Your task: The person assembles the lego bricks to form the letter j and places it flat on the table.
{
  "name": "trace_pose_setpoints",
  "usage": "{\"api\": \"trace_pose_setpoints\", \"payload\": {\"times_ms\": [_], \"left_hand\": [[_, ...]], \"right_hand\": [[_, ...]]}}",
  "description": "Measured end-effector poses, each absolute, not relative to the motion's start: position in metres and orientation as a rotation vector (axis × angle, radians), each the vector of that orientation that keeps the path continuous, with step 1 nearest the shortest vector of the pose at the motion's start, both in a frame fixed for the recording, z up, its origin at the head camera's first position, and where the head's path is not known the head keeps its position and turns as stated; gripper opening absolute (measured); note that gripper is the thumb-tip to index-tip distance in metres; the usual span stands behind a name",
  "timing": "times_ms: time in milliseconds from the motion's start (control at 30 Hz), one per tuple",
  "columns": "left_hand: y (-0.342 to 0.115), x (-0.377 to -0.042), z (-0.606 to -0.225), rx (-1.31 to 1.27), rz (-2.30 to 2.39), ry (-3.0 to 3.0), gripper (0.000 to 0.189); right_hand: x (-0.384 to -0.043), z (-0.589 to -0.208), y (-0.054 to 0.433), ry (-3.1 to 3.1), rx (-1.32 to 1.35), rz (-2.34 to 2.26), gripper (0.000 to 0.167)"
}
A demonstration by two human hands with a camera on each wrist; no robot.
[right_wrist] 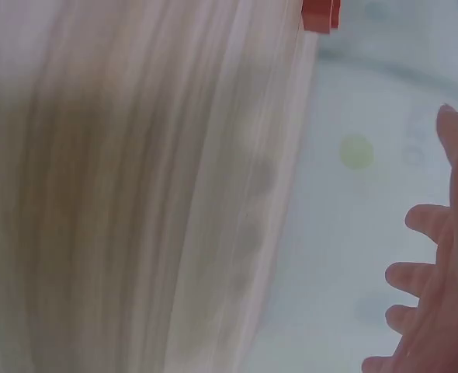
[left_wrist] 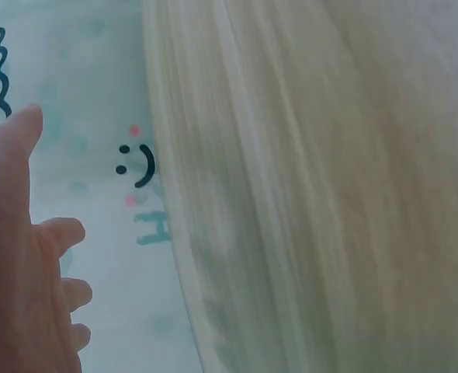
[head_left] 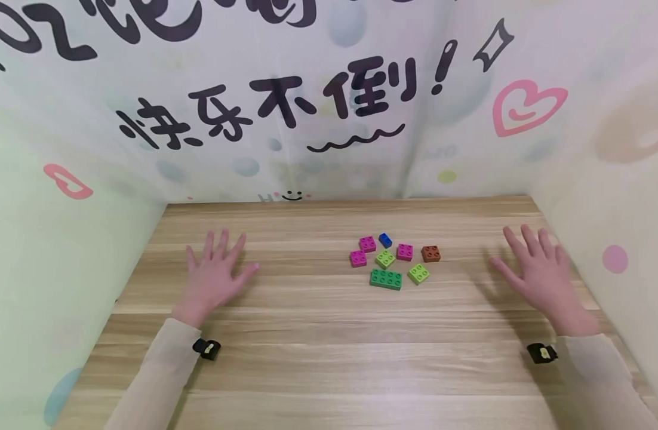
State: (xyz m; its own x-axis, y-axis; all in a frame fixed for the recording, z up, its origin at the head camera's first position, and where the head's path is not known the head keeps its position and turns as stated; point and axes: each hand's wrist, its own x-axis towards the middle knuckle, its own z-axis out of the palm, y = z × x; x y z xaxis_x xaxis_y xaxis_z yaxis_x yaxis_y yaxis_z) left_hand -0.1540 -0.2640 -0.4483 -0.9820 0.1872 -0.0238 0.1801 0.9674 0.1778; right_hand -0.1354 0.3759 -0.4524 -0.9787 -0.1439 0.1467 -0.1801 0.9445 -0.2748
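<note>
My left hand (head_left: 214,280) is spread over the left side of the table, holding nothing. On the other side my right hand (head_left: 544,280) is spread too, holding nothing; the brown brick (head_left: 431,254) is the one nearest it. Between the hands sit several studded toy bricks. A long green brick (head_left: 386,279) is at the front, with one lime brick (head_left: 418,273) to its right and another lime brick (head_left: 385,258) behind it. Magenta bricks (head_left: 368,243) and a small blue brick (head_left: 385,240) lie farther back. In the right wrist view, part of the brown brick (right_wrist: 320,14) shows at the top edge.
The wood-grain table (head_left: 307,358) ends at a printed white cloth (head_left: 307,173) along its back. More cloth (head_left: 619,197) borders the right side, and the left side has the same. A black strap device (head_left: 207,349) sits at each wrist.
</note>
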Motion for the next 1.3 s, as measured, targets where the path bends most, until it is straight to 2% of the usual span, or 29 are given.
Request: {"api": "trace_pose_setpoints", "payload": {"times_ms": [200, 467, 867, 1167, 1300], "left_hand": [[-0.252, -0.151, -0.446, 0.344, 0.275, 3.058, 0.094], [-0.229, -0.136, -0.446, 0.433, 0.33, 3.088, 0.091], [-0.2, -0.118, -0.456, 0.54, 0.468, 3.12, 0.073], [-0.18, -0.114, -0.459, 0.638, 0.505, 3.033, 0.087], [-0.171, -0.113, -0.458, 0.662, 0.546, 2.996, 0.083]], "right_hand": [[-0.134, -0.452, 0.362, -2.91, 0.322, 0.473, 0.079], [-0.127, -0.454, 0.332, -2.799, 0.477, 0.517, 0.072], [-0.119, -0.454, 0.289, -2.82, 0.61, 0.601, 0.052], [-0.122, -0.457, 0.251, -2.874, 0.684, 0.578, 0.048], [-0.123, -0.459, 0.233, -2.862, 0.723, 0.544, 0.048]]}}
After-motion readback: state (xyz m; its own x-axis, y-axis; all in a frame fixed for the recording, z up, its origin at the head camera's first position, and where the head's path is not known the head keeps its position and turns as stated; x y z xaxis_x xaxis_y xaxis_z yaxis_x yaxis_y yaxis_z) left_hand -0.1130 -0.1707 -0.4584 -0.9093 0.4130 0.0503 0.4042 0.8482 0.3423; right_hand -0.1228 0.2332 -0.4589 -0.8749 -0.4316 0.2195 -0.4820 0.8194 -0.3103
